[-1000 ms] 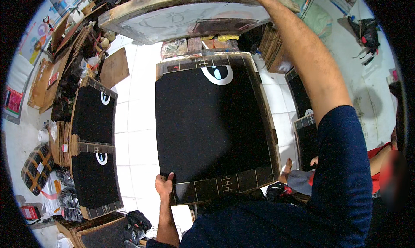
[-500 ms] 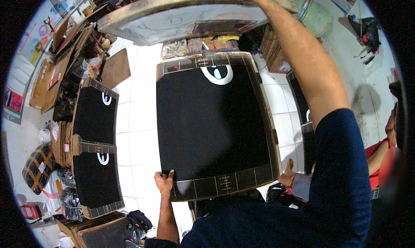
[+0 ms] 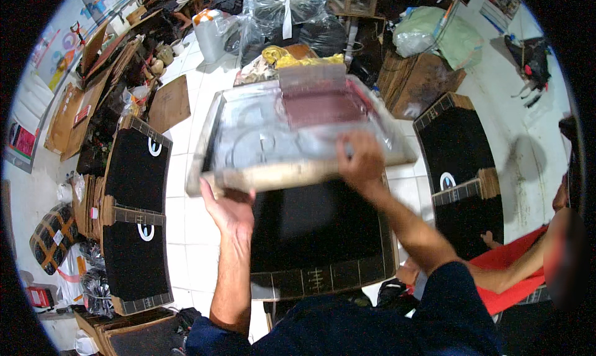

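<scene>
A large wooden-framed screen (image 3: 242, 120) is tilted over a black panel (image 3: 316, 225), blurred by motion, with a dark red patch (image 3: 320, 107) at the back right of its pale mesh. My left hand (image 3: 228, 213), palm up, holds the frame's near-left edge, with the thumb outside it. My right hand (image 3: 363, 160) grips the near rim right of the middle, its fingers bent and smeared. The screen hides the back part of the panel; the front strip with grid lines and pale markings shows below.
Black panels on cardboard lie at left (image 3: 133, 169) and right (image 3: 465, 213). A co-worker in red (image 3: 509, 269) is close on the right. Wrapped bundles (image 3: 285, 20), yellow cloth (image 3: 298, 58) and cardboard sheets (image 3: 167, 104) are farther back, on and around white floor tiles (image 3: 186, 263).
The screen has swung down from raised at the back to over the panel. My right hand has come down with it; my left hand has left the panel's edge for the screen's rim.
</scene>
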A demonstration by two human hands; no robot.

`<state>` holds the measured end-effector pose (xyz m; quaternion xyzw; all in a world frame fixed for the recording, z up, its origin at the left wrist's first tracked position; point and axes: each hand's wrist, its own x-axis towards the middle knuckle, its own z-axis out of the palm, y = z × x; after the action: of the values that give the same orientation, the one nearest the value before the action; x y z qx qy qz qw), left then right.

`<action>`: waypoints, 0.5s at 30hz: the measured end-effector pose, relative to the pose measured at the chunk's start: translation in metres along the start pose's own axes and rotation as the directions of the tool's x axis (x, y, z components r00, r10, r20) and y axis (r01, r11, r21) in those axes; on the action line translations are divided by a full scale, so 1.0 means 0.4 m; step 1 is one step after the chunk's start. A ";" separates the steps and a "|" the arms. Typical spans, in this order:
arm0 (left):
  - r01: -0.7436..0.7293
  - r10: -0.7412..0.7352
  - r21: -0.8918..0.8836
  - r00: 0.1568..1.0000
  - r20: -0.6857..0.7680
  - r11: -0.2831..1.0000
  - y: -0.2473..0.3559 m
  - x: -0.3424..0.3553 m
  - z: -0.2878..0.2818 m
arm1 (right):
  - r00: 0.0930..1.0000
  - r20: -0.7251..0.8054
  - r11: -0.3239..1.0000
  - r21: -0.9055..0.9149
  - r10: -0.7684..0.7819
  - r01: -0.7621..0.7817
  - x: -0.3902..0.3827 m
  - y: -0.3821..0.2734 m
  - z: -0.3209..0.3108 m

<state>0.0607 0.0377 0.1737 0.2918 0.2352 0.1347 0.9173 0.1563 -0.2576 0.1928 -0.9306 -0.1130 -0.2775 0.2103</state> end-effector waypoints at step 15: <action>-0.390 0.076 0.666 0.827 0.557 -0.636 -0.292 0.008 -0.304 | 0.960 0.158 0.972 0.000 -0.232 0.235 0.395 0.275 0.558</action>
<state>0.0144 0.0037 0.0151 0.9886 0.0484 0.0835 0.1153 0.4266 -0.2388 0.0766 -0.9317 -0.2355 -0.2272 0.1576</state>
